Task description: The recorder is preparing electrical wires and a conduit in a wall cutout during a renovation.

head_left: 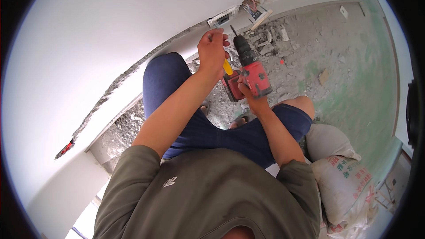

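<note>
So, drilling prep: right hand (247, 89) grips red drill (250, 68), left hand (213, 53) pinches yellow tool (227, 67), fist closed. Next: probably line bit up on wall (110, 31) near box (222, 17).

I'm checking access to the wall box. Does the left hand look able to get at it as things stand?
Probably yes. The left hand is raised just below the open wall box, nothing between them. But its grip is shut on a yellow-handled tool, so the fingers aren't free.
</note>
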`<act>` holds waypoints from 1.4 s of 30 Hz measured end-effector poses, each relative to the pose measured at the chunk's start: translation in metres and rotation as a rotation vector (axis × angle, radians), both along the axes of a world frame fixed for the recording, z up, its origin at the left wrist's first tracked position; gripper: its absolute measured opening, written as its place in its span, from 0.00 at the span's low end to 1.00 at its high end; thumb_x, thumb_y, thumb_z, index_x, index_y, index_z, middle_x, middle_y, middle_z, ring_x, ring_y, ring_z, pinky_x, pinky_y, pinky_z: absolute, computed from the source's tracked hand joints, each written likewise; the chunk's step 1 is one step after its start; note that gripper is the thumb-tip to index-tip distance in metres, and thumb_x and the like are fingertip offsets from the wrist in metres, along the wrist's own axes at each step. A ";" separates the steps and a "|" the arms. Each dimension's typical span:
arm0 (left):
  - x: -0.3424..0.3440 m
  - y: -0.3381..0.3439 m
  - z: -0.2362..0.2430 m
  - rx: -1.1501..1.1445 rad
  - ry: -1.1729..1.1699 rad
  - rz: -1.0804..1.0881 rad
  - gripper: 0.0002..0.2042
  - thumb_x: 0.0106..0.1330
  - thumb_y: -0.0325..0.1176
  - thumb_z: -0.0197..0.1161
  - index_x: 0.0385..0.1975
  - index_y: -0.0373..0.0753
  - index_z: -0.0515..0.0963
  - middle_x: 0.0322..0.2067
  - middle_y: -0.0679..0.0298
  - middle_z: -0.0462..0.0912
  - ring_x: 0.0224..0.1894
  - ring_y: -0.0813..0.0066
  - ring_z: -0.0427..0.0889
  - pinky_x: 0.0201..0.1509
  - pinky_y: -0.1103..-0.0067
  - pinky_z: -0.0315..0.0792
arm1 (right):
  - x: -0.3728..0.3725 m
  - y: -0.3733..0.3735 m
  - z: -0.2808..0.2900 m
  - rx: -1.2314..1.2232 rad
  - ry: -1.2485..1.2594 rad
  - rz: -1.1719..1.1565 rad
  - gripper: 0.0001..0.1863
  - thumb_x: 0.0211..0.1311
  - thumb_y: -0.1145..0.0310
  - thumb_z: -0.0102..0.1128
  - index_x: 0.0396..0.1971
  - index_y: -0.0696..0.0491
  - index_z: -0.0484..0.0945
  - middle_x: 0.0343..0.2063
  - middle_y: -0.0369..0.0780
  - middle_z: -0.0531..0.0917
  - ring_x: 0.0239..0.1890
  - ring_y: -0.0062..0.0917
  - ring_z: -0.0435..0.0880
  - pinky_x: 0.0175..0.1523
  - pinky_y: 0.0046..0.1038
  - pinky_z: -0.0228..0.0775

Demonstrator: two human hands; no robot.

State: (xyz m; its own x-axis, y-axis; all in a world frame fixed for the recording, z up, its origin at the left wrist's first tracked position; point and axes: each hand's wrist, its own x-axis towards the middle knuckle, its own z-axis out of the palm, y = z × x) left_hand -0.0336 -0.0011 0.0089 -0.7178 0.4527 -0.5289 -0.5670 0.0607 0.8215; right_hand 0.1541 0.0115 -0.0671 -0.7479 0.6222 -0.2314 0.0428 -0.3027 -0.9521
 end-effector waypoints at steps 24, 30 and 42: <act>0.007 -0.001 0.006 -0.002 -0.071 -0.209 0.20 0.58 0.39 0.71 0.46 0.36 0.77 0.32 0.68 0.78 0.31 0.82 0.75 0.23 0.84 0.65 | -0.015 0.004 -0.021 0.639 -0.127 -0.070 0.10 0.62 0.72 0.63 0.43 0.56 0.78 0.38 0.40 0.82 0.40 0.26 0.81 0.44 0.29 0.73; 0.012 0.001 0.004 -0.014 -0.046 -0.191 0.17 0.61 0.38 0.67 0.46 0.35 0.76 0.35 0.64 0.78 0.30 0.80 0.75 0.23 0.81 0.68 | -0.014 0.008 -0.039 0.700 -0.165 -0.027 0.19 0.51 0.78 0.64 0.46 0.53 0.77 0.42 0.43 0.80 0.45 0.37 0.80 0.50 0.33 0.72; 0.011 -0.001 -0.002 0.012 -0.124 -0.172 0.13 0.67 0.29 0.47 0.47 0.36 0.75 0.41 0.63 0.80 0.32 0.76 0.75 0.23 0.80 0.68 | -0.023 -0.001 -0.036 0.472 -0.132 0.005 0.12 0.61 0.78 0.61 0.44 0.55 0.74 0.36 0.36 0.79 0.38 0.20 0.80 0.40 0.24 0.75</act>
State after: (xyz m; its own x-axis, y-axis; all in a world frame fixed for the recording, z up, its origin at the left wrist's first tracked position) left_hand -0.0226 -0.0023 0.0068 -0.5588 0.5698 -0.6026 -0.6461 0.1565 0.7470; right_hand 0.1314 0.0106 -0.1026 -0.7343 0.6786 -0.0182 0.1726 0.1607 -0.9718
